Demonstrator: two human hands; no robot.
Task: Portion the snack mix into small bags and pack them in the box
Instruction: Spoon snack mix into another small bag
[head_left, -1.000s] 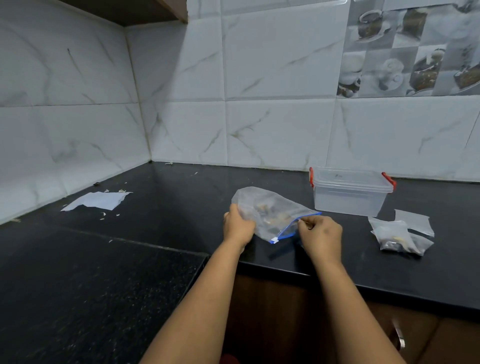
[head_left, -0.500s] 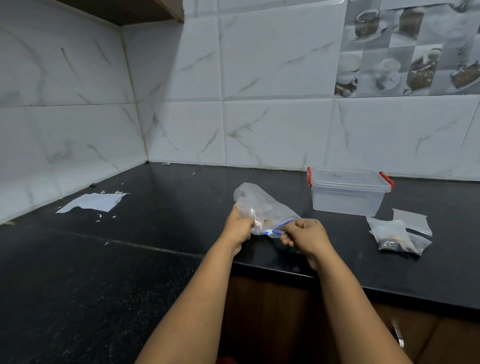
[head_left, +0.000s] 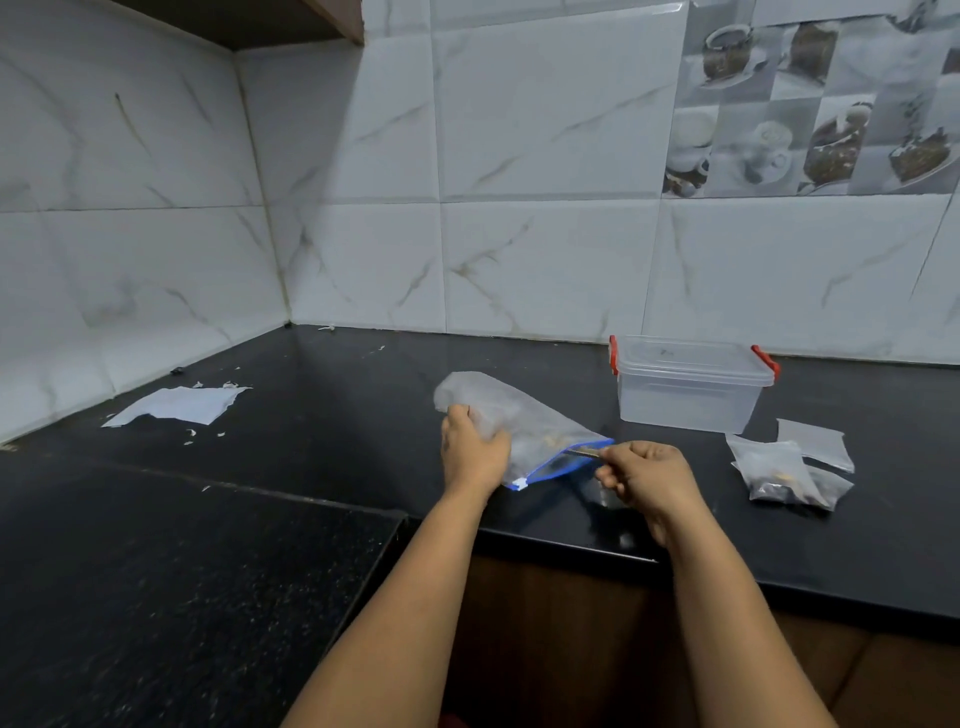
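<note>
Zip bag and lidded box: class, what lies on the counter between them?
Nothing: the head view shows bare black counter between the zip bag and the lidded box.

Both bare forearms reach forward, hands close together.

The left hand (head_left: 474, 451) curls its fingers in a grip; the right hand (head_left: 647, 475) is a loose fist, thumb and forefinger apparently pinching, though its fingertips are hard to see.

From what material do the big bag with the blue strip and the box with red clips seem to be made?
The clear zip bag with the blue strip: thin soft plastic film, crumpled and slightly cloudy. The see-through lidded box with red clips: rigid plastic, probably moulded, with straight walls and a frosted look.
</note>
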